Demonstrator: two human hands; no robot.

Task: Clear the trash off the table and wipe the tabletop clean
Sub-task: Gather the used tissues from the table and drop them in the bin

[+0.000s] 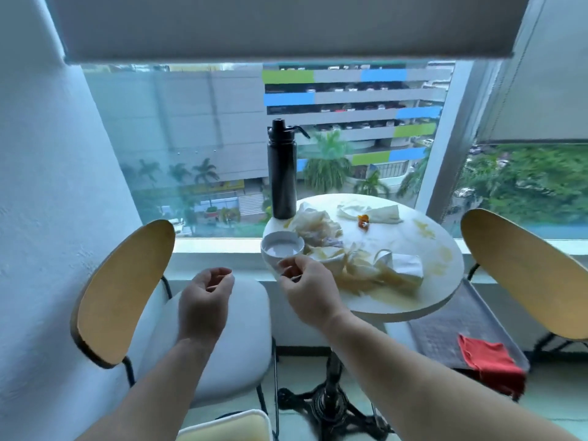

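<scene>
Daylight is coming through a big window [206, 138] behind a round white surface [413, 308] that is carrying yellow smears [424, 230]. Crumpled paper napkins [366, 265] are lying just beyond and to the right of the right hand [307, 283], with a small orange scrap [363, 221] farther off. That hand is hovering at the near rim of a small white bowl [282, 246], fingers curling; whether it is gripping the rim I cannot tell. A black bottle [281, 173] is standing upright beyond the bowl. The left hand [205, 291] is hanging loosely curled, holding nothing, over a chair's pale seat [222, 345]. A red cloth [490, 361] is lying on the other chair [445, 332], down to the right of the right hand.
</scene>
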